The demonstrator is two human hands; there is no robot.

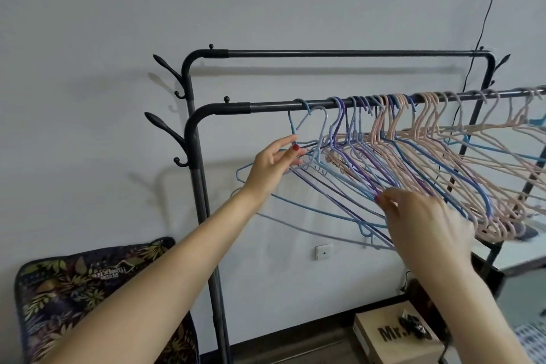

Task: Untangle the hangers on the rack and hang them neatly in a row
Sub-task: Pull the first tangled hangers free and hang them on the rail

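A black metal rack has a near rail (280, 105) and a bare far rail (339, 53). Several thin hangers hang crowded on the near rail: blue and purple ones (348, 139) at the left, pink ones (437, 145) further right, their lower bars crossing in a tangle. My left hand (273, 167) pinches the neck of the leftmost light blue hanger (298, 124), whose hook sits off the rail just below it. My right hand (425, 219) grips the shoulders of the blue and purple hangers from below.
Coat hooks (165, 127) stick out from the rack's left post. A leaf-patterned cushion (76, 289) leans on the wall at lower left. A cardboard box (393, 334) sits on the floor under the rack. A black cable (484, 23) runs down the wall.
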